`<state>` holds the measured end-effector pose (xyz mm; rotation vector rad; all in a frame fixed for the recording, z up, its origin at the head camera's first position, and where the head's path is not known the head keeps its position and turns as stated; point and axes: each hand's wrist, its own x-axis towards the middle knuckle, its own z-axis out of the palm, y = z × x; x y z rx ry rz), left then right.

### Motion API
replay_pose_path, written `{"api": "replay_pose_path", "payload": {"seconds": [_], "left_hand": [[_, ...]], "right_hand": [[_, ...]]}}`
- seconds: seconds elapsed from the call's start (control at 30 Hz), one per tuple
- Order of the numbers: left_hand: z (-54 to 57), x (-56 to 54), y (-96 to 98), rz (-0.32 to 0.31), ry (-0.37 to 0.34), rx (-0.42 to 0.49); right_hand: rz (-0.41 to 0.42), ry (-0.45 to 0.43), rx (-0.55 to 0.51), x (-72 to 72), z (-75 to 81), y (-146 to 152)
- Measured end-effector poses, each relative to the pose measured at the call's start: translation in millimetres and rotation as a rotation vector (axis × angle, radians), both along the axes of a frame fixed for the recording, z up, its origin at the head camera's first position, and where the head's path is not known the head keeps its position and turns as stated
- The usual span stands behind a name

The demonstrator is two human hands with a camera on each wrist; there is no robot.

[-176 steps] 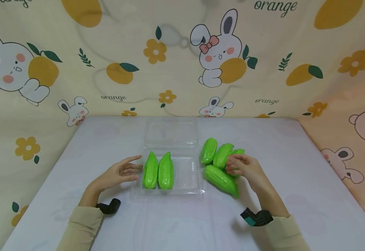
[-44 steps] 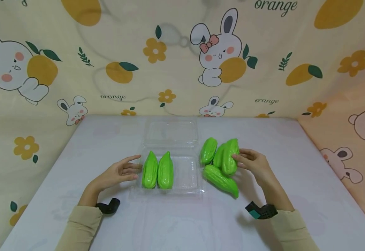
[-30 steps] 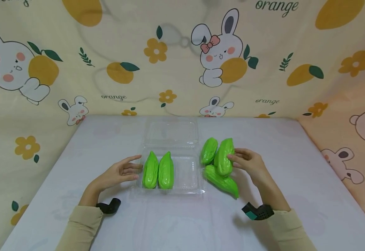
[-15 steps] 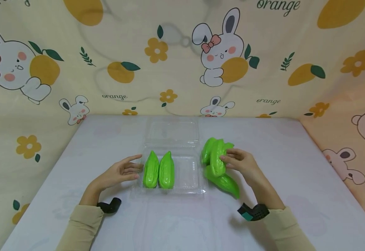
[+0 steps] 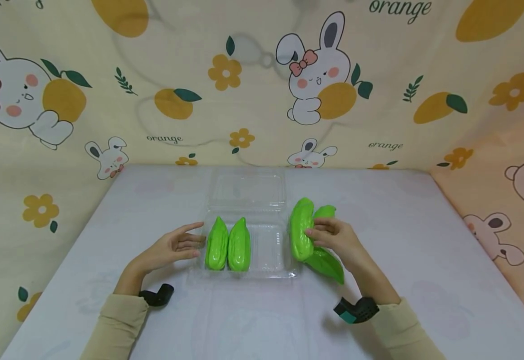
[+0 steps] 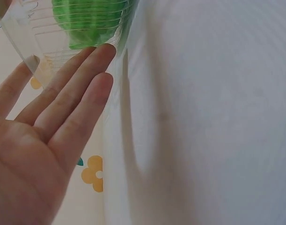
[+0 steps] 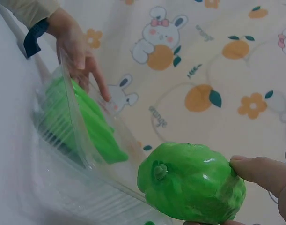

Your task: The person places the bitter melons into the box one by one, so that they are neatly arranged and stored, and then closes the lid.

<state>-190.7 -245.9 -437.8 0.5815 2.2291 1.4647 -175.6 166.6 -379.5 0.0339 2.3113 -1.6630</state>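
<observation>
My right hand (image 5: pixel 337 239) pinches a bright green bitter melon (image 5: pixel 301 230) between thumb and fingers, just right of the clear plastic clamshell box (image 5: pixel 268 250). In the right wrist view that held bitter melon (image 7: pixel 189 183) shows its stem end, with the thumb on its side. Two more bitter melons (image 5: pixel 227 245) lie side by side in the box's left part, tips away from me. My left hand (image 5: pixel 171 247) is by the box's left wall, its fingers fairly straight; in the left wrist view the fingertips are at the clear wall, contact hard to tell.
The box's clear lid (image 5: pixel 247 189) lies folded back behind it. Other bitter melons are on the white table (image 5: pixel 379 200) beneath and beside my right hand: one at the front (image 5: pixel 327 265), one behind (image 5: pixel 325 212). A patterned cloth (image 5: pixel 243 100) rises behind the table.
My right hand has picked a bitter melon off the right-hand pile and carried it left toward the box, now covering another in the pile. My left hand stays in place.
</observation>
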Motion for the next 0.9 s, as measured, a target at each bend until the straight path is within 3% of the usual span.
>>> {"api": "replay_pose_path", "payload": {"seconds": [0.9], "left_hand": [[-0.6, -0.2, -0.1, -0.007, 0.004, 0.017]], "right_hand": [[0.035, 0.015, -0.084, -6.6, -4.4, -37.1]]}}
